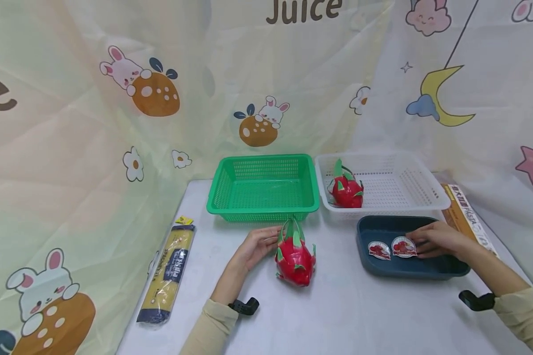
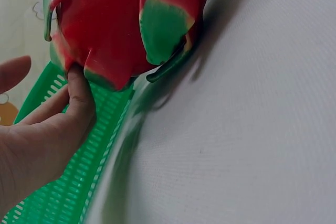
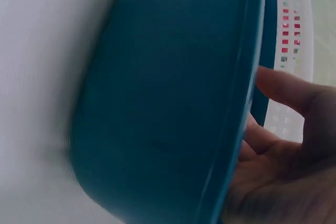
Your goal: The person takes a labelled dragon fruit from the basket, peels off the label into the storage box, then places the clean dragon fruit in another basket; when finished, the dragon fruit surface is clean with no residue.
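Observation:
A red dragon fruit [image 1: 295, 261] with green leaf tips lies on the white table. My left hand [image 1: 261, 245] is at its left side; in the left wrist view, fingers [image 2: 79, 95] touch the fruit's skin while the thumb stands apart. My right hand [image 1: 437, 239] reaches into a dark blue tray [image 1: 444, 268]. Its fingertips are at the right edge of a round sticker [image 1: 403, 247] with a red fruit picture; whether they pinch it is unclear. Another such sticker [image 1: 379, 250] lies to the left. In the right wrist view, the tray wall [image 3: 168, 103] hides the fingertips.
A green basket [image 1: 266, 215] stands at the back, next to a white basket [image 1: 426, 203] holding another dragon fruit [image 1: 347, 191]. A spaghetti pack [image 1: 169, 273] lies at the left edge. On the right, behind the tray, is a pasta box [image 1: 466, 217].

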A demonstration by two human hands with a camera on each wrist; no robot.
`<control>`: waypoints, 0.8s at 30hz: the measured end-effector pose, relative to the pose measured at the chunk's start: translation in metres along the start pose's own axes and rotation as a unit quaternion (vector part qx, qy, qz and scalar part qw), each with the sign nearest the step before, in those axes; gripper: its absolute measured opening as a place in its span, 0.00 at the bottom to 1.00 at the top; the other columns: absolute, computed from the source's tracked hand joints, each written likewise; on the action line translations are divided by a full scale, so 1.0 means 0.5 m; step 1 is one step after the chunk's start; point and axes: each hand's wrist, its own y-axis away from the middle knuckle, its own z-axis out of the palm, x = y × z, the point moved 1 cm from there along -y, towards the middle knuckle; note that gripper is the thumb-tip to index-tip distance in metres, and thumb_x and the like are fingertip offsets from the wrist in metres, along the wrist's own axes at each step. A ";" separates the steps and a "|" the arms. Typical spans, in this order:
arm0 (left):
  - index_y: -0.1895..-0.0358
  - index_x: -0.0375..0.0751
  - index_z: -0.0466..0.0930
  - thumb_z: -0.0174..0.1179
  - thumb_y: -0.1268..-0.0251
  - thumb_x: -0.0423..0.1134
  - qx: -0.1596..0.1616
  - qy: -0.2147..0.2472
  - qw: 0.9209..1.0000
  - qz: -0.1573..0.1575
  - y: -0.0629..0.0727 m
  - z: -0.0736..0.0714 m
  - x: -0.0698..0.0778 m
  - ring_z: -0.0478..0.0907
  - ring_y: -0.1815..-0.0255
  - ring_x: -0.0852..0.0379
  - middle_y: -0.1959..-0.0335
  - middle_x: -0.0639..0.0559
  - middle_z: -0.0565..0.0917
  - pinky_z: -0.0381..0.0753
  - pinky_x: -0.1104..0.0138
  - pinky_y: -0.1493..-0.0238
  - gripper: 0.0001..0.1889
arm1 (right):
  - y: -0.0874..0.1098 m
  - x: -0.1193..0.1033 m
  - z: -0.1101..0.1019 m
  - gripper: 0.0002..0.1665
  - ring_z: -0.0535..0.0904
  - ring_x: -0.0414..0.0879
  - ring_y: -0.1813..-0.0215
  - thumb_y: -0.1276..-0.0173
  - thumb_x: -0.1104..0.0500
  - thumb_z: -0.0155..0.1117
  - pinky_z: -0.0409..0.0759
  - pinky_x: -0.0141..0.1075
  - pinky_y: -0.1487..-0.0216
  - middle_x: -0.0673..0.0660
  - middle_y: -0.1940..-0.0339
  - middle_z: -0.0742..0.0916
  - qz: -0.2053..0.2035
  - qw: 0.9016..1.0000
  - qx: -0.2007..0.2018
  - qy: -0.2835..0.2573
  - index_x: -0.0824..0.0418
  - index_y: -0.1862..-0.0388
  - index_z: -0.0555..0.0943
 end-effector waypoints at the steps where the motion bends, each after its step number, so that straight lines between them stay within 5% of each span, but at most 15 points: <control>1: 0.29 0.18 0.68 0.52 0.23 0.31 -0.002 0.002 1.000 0.000 0.001 0.001 0.000 0.68 0.26 0.29 0.28 0.26 0.72 0.83 0.62 0.38 0.25 | 0.000 0.000 0.001 0.30 0.90 0.58 0.54 0.17 0.54 0.57 0.90 0.51 0.51 0.68 0.50 0.88 0.003 1.000 0.000 0.014 0.82 0.35 0.75; 14: 0.29 0.17 0.66 0.50 0.23 0.31 -0.006 0.018 1.000 -0.008 0.003 0.003 0.001 0.81 0.41 0.48 0.29 0.25 0.72 0.83 0.64 0.40 0.25 | 0.013 -0.021 0.012 0.29 0.86 0.66 0.47 0.17 0.53 0.56 0.89 0.56 0.49 0.71 0.50 0.88 -0.013 0.993 -0.003 0.121 0.81 0.38 0.77; 24: 0.29 0.17 0.67 0.51 0.22 0.34 -0.005 0.032 0.999 -0.010 0.004 0.008 0.005 0.79 0.38 0.44 0.30 0.25 0.72 0.82 0.62 0.38 0.26 | 0.032 -0.029 0.023 0.27 0.83 0.61 0.56 0.23 0.53 0.63 0.89 0.55 0.53 0.74 0.53 0.86 -0.058 0.967 0.053 0.243 0.79 0.45 0.81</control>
